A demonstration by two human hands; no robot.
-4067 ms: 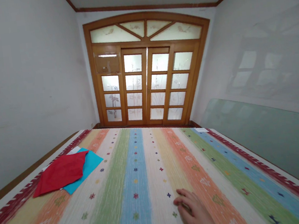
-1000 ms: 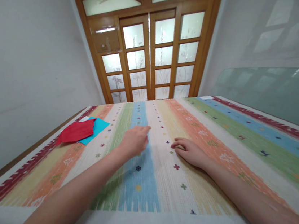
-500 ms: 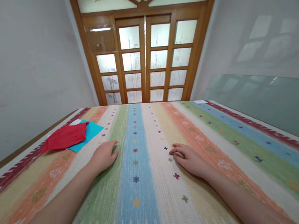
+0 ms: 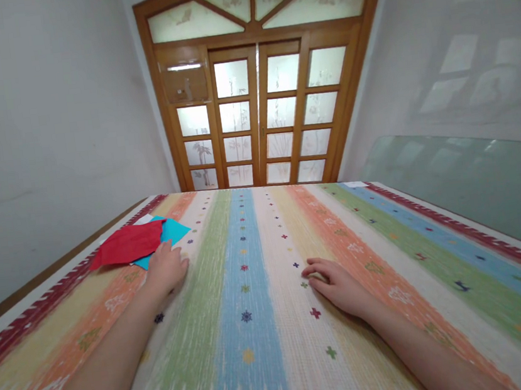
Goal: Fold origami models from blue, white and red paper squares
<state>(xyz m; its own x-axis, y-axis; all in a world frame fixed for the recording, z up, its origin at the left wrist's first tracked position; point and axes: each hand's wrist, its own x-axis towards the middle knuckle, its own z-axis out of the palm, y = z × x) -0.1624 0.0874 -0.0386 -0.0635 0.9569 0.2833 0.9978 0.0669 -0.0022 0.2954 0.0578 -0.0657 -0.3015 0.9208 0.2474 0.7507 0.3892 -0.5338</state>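
Note:
On the left side of the striped cloth (image 4: 263, 372) lies a pile of thin sheets, of paper or fabric; I cannot tell which. A red sheet (image 4: 128, 244) is on top, and a bright blue sheet (image 4: 177, 230) sticks out from under it, with a bit of a white sheet (image 4: 144, 220) behind. My left hand (image 4: 167, 268) is at the pile's near right edge, fingers stretched forward over the blue sheet's edge; whether they touch it is unclear. It holds nothing visible. My right hand (image 4: 335, 284) rests on the cloth, fingers loosely bent and apart, holding nothing.
A wooden door (image 4: 260, 113) with frosted panes stands beyond the far edge. Pale walls flank both sides. A greenish glass panel (image 4: 459, 189) runs along the right. A small white piece (image 4: 353, 185) lies at the far right edge.
My left hand has moved left from the green stripe to the edge of the coloured sheets. My right hand stays about where it was. The view has tilted slightly up.

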